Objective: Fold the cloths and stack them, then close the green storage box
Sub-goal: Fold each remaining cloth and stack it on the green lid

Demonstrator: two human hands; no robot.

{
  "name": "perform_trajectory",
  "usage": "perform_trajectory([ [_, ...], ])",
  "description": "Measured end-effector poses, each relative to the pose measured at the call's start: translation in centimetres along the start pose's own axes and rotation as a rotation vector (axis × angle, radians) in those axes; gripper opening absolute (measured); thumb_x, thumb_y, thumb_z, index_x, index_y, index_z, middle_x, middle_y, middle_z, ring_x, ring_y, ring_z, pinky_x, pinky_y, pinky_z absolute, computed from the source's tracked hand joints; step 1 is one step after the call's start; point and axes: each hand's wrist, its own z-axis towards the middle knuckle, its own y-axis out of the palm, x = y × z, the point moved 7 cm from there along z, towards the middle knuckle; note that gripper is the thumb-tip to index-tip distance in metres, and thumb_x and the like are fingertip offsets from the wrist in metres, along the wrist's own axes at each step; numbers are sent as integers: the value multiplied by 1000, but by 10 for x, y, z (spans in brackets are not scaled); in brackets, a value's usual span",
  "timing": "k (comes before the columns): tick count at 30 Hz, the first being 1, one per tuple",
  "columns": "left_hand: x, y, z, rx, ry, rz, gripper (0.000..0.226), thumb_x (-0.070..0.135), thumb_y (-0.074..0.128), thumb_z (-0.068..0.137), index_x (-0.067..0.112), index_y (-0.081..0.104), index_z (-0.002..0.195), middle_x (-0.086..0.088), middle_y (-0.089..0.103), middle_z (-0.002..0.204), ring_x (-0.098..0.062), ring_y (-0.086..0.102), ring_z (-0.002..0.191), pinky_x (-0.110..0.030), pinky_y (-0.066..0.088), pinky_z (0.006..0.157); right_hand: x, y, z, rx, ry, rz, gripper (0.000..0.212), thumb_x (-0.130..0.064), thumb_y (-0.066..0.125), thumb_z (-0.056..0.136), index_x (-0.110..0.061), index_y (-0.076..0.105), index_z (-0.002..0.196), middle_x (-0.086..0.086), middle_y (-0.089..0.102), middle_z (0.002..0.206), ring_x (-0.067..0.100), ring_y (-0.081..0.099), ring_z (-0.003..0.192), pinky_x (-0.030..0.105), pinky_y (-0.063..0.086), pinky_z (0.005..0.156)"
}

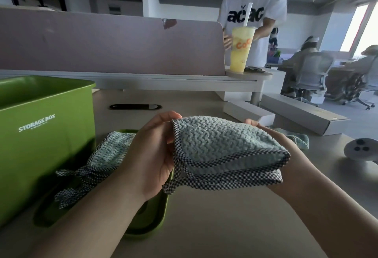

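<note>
The green storage box (47, 134) stands open at the desk's (225, 227) left edge, its printed wall facing the person. Its green lid (147, 223) lies flat on the desk just right of the box, toward the near edge. A folded cloth (110, 151), pale blue with checked trim, rests on the lid.

The left hand (151, 155) is raised above the lid's right end. Its fingers (171, 117) pinch the far left corner of the held cloth (225, 143), with the thumb on top. This cloth is folded over, the checked binding doubled along its near side. It hangs clear of the desk, and its long axis runs left to right between the hands. The right hand (280, 137) supports it from beneath at the right end. That hand's fingers are mostly hidden under the fabric, so whether they curl round it cannot be told.

The folded cloth on the lid lies left of and below the held one, on the left hand's side. Stacking therefore looks like a leftward, downward carry, and the checked ties could snag.

A third cloth (298, 140) lies crumpled further right, nearest the right hand, just before the flat cardboard boxes (302, 114) toward the far right corner.
</note>
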Motion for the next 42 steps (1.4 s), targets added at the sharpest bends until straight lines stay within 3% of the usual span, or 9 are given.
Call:
perform_trajectory([
  [5, 0, -1, -3, 89, -26, -35, 23, 8, 44, 94, 3, 63, 81, -9, 64, 49, -13, 61, 39, -17, 46, 35, 8, -8, 0, 114, 53, 31, 12, -12, 47, 79, -11, 53, 69, 10, 51, 76, 24, 51, 65, 34, 45, 69],
  [10, -9, -3, 1, 33, -108, 57, 12, 22, 57, 85, 14, 62, 77, -10, 66, 72, -24, 62, 65, -34, 48, 72, 12, 1, -3, 14, 104, -104, 32, -19, 54, 83, 4, 62, 105, 24, 63, 103, 33, 60, 91, 38, 51, 81],
  [14, -1, -13, 6, 125, -9, 90, 26, -3, 54, 81, 18, 63, 93, -7, 71, 79, -22, 66, 69, -30, 50, 64, 17, 7, -8, -46, 190, -47, 35, -16, 53, 85, 3, 65, 111, 20, 68, 109, 30, 68, 88, 36, 58, 72],
  [18, 0, -11, 4, 60, -118, 148, 21, 10, 55, 85, 11, 68, 103, -9, 76, 86, -23, 71, 71, -28, 53, 61, 37, 16, -12, -96, 304, -98, 38, -11, 59, 80, 6, 63, 114, 21, 68, 113, 31, 68, 97, 42, 58, 80],
  [23, 6, -10, 1, -96, -296, 167, 41, 33, 59, 82, 5, 68, 110, -16, 73, 104, -31, 68, 98, -42, 49, 91, 39, 20, -11, 28, 165, -223, 13, -6, 58, 84, 1, 67, 92, 13, 73, 81, 20, 69, 61, 30, 58, 55],
  [28, 14, -28, -19, -251, -378, 391, 39, 19, 69, 78, 7, 60, 114, -12, 72, 104, -21, 71, 81, -29, 55, 62, 38, 36, -11, 114, 129, -291, 13, -14, 56, 91, -6, 67, 90, 6, 72, 73, 14, 66, 54, 25, 54, 47],
  [32, 35, -62, -23, -64, -297, 501, 30, -2, 59, 86, 4, 51, 114, -17, 69, 100, -24, 67, 78, -31, 57, 54, 49, 65, -6, 115, 129, -318, 14, -13, 56, 91, -3, 66, 92, 6, 71, 68, 13, 66, 53, 26, 54, 45],
  [36, 61, -91, -19, 150, -148, 504, 54, 0, 61, 85, 9, 41, 135, -9, 60, 98, -19, 60, 79, -30, 54, 53, 62, 98, 5, 101, 148, -275, 15, -9, 56, 91, 3, 63, 96, 13, 69, 73, 19, 67, 52, 25, 54, 45],
  [42, 86, -119, -4, 343, 153, 722, 47, 13, 65, 84, 23, 52, 128, -1, 66, 111, -12, 64, 75, -16, 47, 47, 66, 129, 33, 145, -34, -340, 14, -6, 53, 94, 3, 61, 100, 16, 67, 91, 25, 67, 71, 27, 56, 50],
])
